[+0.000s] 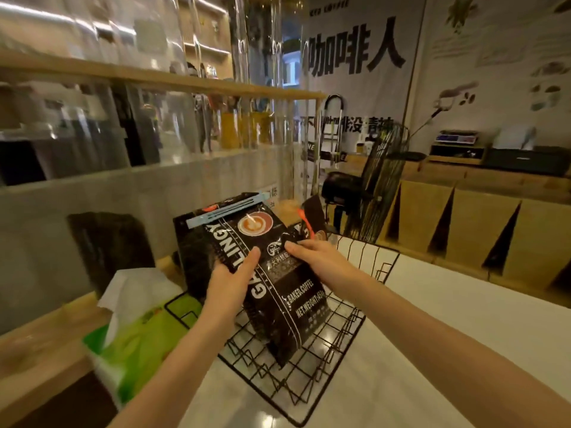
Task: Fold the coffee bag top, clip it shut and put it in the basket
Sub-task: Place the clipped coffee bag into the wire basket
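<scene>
A black coffee bag [290, 301] with white lettering and a latte picture stands tilted in the black wire basket [287, 393]. A pale blue clip [227, 208] runs across its folded top. My left hand [231, 279] grips the bag's left side, thumb on the front. My right hand [312, 251] holds the right edge near the middle. Behind it in the basket is a second black bag [312, 217] with an orange clip [306, 223].
A green tissue pack [133, 350] with a white tissue sticking out lies left of the basket. The basket sits on a white counter [448, 319]. A grey wall with a wooden shelf rises behind. A black fan [377, 186] and cardboard boxes [463, 217] stand at right.
</scene>
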### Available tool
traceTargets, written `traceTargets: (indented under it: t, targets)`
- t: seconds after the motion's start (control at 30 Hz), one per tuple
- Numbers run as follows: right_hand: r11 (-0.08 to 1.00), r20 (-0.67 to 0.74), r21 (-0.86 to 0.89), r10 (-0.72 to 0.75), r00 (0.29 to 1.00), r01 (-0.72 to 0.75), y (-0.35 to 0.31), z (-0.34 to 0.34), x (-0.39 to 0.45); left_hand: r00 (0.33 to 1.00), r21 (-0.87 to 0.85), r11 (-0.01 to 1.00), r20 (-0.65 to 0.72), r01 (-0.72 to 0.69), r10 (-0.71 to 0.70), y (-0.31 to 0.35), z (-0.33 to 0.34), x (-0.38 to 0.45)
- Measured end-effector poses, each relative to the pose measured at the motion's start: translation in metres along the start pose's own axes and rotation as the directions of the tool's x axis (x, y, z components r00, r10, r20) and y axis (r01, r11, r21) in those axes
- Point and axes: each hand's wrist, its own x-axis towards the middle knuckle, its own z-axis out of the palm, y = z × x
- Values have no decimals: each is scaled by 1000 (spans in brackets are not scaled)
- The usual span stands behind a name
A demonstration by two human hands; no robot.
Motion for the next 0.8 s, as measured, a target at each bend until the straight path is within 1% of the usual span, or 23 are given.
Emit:
traceTargets:
  t: [0.07, 0.13, 0.17, 0.23, 0.4, 0.53, 0.6, 0.8]
  targets:
    - [999, 20, -24, 45, 999, -44, 8, 1, 7, 990, -31, 990, 5, 139, -138, -6, -3, 6]
    - [995, 32, -54, 82, 996, -80, 14, 1, 13, 956, -120, 949, 12, 293, -293, -10, -5, 12]
    - [993, 37, -68, 101, 994, -98, 17, 1, 15, 936, -159, 923, 32, 352, -351, -10, -5, 13]
    - [988, 43, -92, 131, 990, -127, 22, 3, 20, 905, -215, 880, 72, 424, -418, -10, -5, 16]
    - [975, 35, -114, 195, 980, -190, 25, 7, 27, 867, -242, 836, 56, 492, -495, -12, -4, 20]
    - [950, 24, -233, 221, 975, -210, 25, 16, 29, 822, -287, 779, 55, 557, -567, -17, -7, 19]
    - [943, 27, -257, 225, 974, -211, 24, 20, 30, 809, -308, 761, 55, 572, -586, -16, -7, 17]
    - [932, 22, -298, 223, 975, -207, 25, 22, 30, 819, -357, 762, 12, 540, -574, -13, -3, 14]
